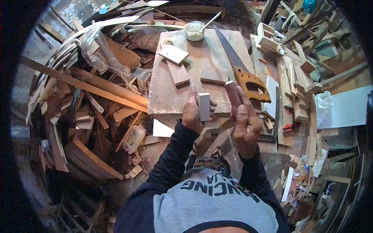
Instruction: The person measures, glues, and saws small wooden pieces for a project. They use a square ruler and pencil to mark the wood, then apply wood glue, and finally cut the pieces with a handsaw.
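My left hand (193, 111) grips a small pale wooden block (204, 106), held upright over the near edge of the wooden work board (163, 99). To its right, my right hand (247, 126) is wrapped round a reddish-brown piece (233, 94) with a pale tip, which points up and away from me. The block and the piece are apart. Beyond my hands a flat wood block (214, 75) lies on the board. Two overlapping pieces, a light one (173, 54) on top of a browner one (178, 73), rest at the board's left.
A handsaw (250, 84) lies along the board's right side. At the far edge stands a bowl of pale paste (194, 31) with a stick in it. Wood scraps surround the board. Red-handled pliers (290, 127) lie at the right.
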Available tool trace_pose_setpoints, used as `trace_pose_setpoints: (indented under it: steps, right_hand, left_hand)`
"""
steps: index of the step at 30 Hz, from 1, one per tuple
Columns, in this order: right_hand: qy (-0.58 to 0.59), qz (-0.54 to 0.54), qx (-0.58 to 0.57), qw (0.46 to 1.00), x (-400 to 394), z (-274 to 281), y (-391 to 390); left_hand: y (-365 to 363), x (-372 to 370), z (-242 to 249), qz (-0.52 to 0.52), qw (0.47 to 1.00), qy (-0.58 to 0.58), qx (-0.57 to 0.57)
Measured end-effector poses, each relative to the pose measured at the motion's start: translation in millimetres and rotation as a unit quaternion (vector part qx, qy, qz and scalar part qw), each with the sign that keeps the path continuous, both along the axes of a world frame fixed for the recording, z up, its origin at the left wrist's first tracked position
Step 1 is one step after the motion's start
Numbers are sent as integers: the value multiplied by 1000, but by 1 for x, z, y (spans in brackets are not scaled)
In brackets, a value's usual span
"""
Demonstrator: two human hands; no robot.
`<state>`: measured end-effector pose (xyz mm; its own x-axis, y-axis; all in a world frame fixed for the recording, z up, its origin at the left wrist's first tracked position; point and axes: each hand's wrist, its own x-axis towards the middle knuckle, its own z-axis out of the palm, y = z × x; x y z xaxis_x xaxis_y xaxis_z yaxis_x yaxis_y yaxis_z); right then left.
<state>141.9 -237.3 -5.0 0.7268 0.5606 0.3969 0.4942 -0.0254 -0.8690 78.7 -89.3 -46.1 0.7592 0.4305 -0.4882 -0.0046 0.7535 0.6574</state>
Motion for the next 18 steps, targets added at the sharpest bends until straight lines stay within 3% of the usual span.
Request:
trace_pose_setpoints:
  steps: [1,5,8,14,16,18]
  right_hand:
    - [75,7,8,997,1,0,-2]
    - [104,4,48,993,5,-10,-4]
    - [171,11,45,984,4,-14,-8]
    - [114,22,35,993,-13,-14,-2]
    - [38,34,15,999,-18,-17,4]
    - [-67,48,-74,994,-23,-19,1]
  left_hand:
    - [2,-1,1,-15,999,-21,-21]
    - [4,-4,2,-23,992,-98,-76]
    - [-2,-1,12,40,996,-57,-52]
    - [-3,6,-3,89,994,-61,-29]
    - [1,3,-12,52,991,-119,8]
    - [5,-1,-18,34,988,-147,26]
